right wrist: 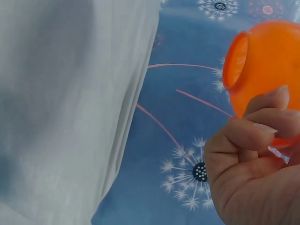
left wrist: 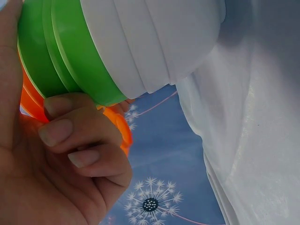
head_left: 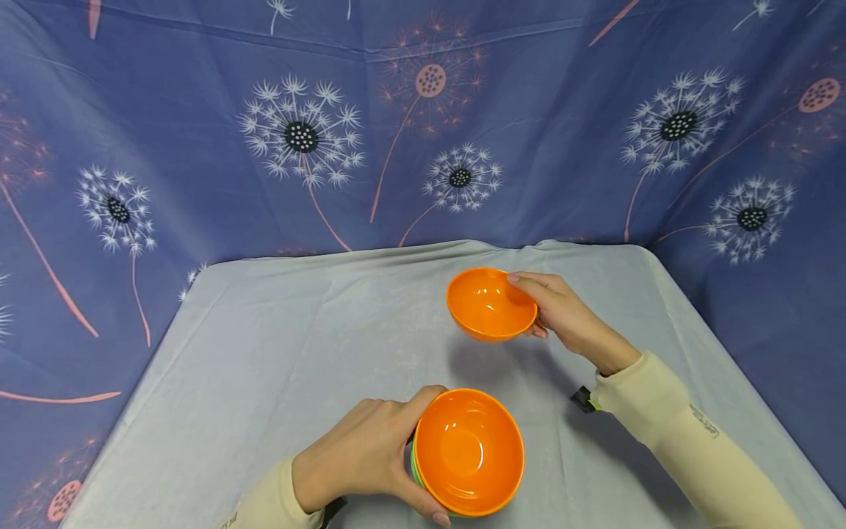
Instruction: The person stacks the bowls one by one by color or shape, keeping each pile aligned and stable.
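Note:
In the head view my left hand (head_left: 370, 450) grips the side of a stack of nested bowls, the thumb near the front of the rim. An orange bowl (head_left: 468, 450) tops the stack. Green bowls (left wrist: 70, 56) and white bowls (left wrist: 150, 42) show beneath it in the left wrist view, the white ones lowest. Farther back, my right hand (head_left: 562, 312) holds a single orange bowl (head_left: 487, 305) by its right edge, thumb at the rim and fingers below. That bowl is tilted slightly, over a shadow on the cloth. Its foot ring (right wrist: 236, 61) shows in the right wrist view.
A pale cloth (head_left: 277, 353) covers the table, with light creases and a rumpled far edge. A blue curtain (head_left: 542, 95) printed with dandelions hangs behind and along both sides. A small black strap piece (head_left: 583, 400) shows under the right sleeve.

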{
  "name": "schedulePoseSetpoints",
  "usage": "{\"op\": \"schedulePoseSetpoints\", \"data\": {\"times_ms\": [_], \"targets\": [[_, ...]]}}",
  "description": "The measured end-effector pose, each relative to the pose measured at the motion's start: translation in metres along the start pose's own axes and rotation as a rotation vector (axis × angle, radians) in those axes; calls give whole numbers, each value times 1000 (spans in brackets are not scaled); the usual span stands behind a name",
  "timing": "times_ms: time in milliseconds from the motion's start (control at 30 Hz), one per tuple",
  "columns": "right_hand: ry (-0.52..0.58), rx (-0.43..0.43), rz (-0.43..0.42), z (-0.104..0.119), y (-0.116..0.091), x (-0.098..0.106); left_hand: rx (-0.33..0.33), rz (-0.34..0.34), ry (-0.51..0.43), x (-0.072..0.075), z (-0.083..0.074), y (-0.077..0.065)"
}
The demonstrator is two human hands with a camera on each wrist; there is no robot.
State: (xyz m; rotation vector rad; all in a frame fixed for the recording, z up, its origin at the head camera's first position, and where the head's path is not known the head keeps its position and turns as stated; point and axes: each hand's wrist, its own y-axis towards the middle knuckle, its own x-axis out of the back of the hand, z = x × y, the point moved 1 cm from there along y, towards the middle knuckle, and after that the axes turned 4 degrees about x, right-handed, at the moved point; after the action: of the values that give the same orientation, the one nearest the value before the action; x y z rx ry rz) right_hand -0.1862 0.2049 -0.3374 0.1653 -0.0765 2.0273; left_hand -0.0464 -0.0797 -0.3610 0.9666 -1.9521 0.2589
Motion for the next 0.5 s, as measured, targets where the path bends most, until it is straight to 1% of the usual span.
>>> {"op": "schedulePoseSetpoints", "data": {"times_ms": [200,433,500], "targets": [[26,5,-24,7,-9,-1,0,-3,10,0,0,0],[40,41,-19,13,-15,-3,-10,-10,13,0,1,0],[44,48,-29,14,-17,-3,-13,-10,10,0,1,0]]}}
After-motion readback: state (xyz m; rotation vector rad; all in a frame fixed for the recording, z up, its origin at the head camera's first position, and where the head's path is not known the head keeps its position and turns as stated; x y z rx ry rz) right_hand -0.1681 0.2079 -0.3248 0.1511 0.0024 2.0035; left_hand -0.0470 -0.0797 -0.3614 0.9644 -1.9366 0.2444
